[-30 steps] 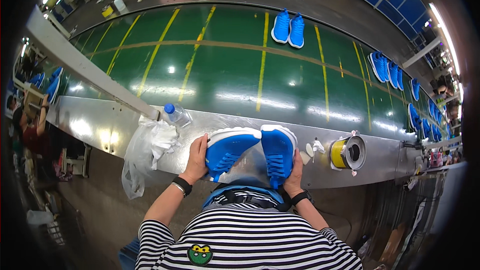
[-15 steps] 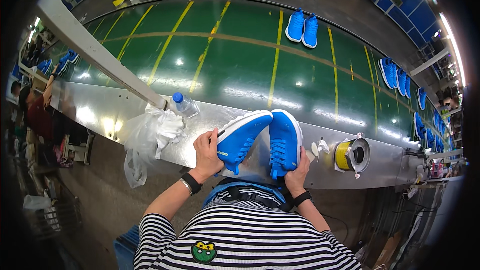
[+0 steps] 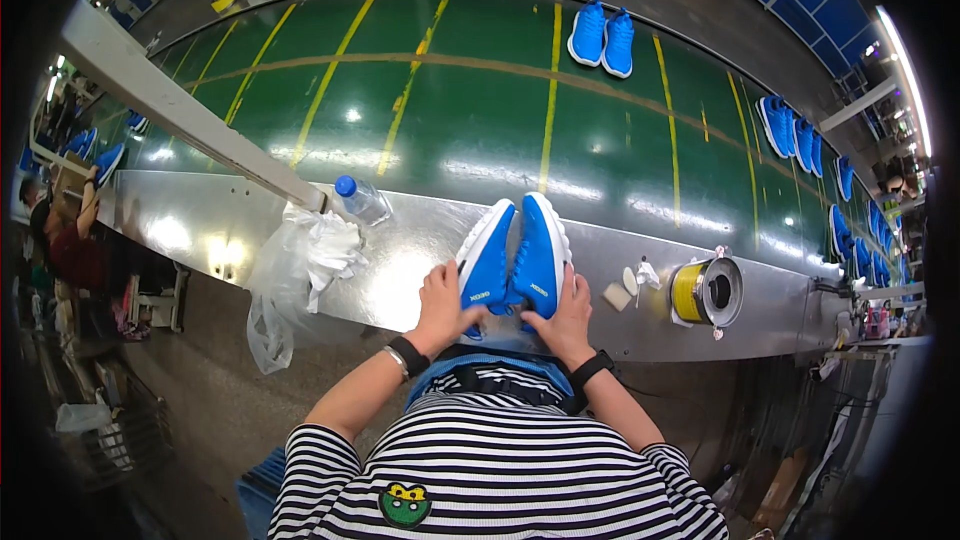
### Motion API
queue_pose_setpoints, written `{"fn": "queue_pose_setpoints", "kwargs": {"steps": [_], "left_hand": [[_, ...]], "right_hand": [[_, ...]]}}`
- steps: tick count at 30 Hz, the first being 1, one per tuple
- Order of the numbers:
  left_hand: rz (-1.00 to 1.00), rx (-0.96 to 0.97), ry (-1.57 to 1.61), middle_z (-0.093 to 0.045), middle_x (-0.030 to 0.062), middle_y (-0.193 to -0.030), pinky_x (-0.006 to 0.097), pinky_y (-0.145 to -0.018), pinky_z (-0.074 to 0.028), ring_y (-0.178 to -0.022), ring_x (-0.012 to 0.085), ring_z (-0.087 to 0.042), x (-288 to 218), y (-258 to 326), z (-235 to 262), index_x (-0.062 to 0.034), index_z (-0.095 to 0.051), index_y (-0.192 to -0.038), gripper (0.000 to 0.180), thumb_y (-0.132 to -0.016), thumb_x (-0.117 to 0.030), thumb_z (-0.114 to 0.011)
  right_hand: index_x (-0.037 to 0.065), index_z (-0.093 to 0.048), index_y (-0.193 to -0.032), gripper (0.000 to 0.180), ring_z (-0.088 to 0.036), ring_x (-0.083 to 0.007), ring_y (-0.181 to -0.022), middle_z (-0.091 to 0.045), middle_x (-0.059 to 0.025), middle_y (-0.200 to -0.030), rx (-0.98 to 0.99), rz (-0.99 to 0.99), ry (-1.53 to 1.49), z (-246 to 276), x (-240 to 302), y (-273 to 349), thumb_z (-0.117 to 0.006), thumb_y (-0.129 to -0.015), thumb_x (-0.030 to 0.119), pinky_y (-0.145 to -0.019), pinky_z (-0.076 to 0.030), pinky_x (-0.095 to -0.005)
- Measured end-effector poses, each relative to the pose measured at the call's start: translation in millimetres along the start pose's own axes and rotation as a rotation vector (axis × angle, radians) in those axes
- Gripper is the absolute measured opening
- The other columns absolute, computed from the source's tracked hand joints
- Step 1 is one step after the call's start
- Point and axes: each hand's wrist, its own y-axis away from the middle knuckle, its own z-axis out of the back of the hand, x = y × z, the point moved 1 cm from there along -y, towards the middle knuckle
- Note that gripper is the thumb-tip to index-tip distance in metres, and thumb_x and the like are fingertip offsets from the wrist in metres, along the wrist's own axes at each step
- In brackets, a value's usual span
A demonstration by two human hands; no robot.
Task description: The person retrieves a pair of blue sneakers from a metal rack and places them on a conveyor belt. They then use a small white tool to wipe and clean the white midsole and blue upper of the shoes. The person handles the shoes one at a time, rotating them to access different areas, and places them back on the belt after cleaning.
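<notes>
Two blue sneakers with white soles stand close together in front of me at the metal ledge, toes pointing away and heels toward me. Round the outer side and heel of the left sneaker [image 3: 486, 265] my left hand [image 3: 441, 306] is closed. My right hand [image 3: 566, 318] grips the right sneaker [image 3: 539, 258] in the same way, thumb near its heel. The shoes' sides turn partly upward, with white soles facing outward. Their laces are mostly hidden between them.
A blue-capped clear bottle [image 3: 362, 200] and a plastic bag with white cloth [image 3: 325, 250] lie left on the metal ledge [image 3: 190, 230]. At right stand a yellow tin [image 3: 706, 292] and a pale block [image 3: 617, 296]. Beyond, a green conveyor [image 3: 460, 120] carries more blue sneakers [image 3: 602, 38].
Both sneakers have turned from leaning toe-to-toe to nearly parallel, and have come together and shifted slightly left. My hands have moved closer together with them.
</notes>
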Motion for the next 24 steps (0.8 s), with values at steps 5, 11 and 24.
{"fn": "queue_pose_setpoints", "kwargs": {"steps": [5, 11, 24], "left_hand": [[0.302, 0.179, 0.608, -0.059, 0.0214, -0.118, 0.034, -0.096, -0.039, -0.109, 0.0304, -0.055, 57, -15, -2, 0.0010, -0.055, -0.123, 0.051, -0.095, -0.041, -0.045], [0.390, 0.270, 0.862, -0.051, 0.0194, -0.132, 0.030, -0.104, -0.033, -0.122, 0.0261, -0.047, 63, -13, -7, 0.0044, -0.045, -0.132, 0.065, -0.098, -0.049, -0.031], [0.229, 0.272, 0.527, -0.054, 0.0235, -0.127, 0.035, -0.101, -0.037, -0.119, 0.0324, -0.051, 52, -23, -4, -0.0030, -0.041, -0.137, 0.054, -0.098, -0.040, -0.038]], "right_hand": [[-0.003, -0.030, -0.139, 0.078, -0.053, -0.0255, -0.110, -0.054, -0.0178, -0.119, 0.093, -0.275, -0.522, -4, -58, -11, -0.070, -0.083, 0.031, -0.096, -0.041, -0.0346], [-0.001, -0.037, -0.137, 0.068, -0.054, -0.0243, -0.111, -0.054, -0.0195, -0.123, 0.317, -0.267, -0.710, -17, -82, -22, -0.060, -0.089, 0.042, -0.096, -0.041, -0.0326], [0.008, -0.043, -0.137, 0.066, -0.056, -0.0186, -0.097, -0.058, -0.0149, -0.111, 0.352, -0.333, -0.769, -10, -68, -35, -0.065, -0.085, 0.042, -0.087, -0.044, -0.0305]]}}
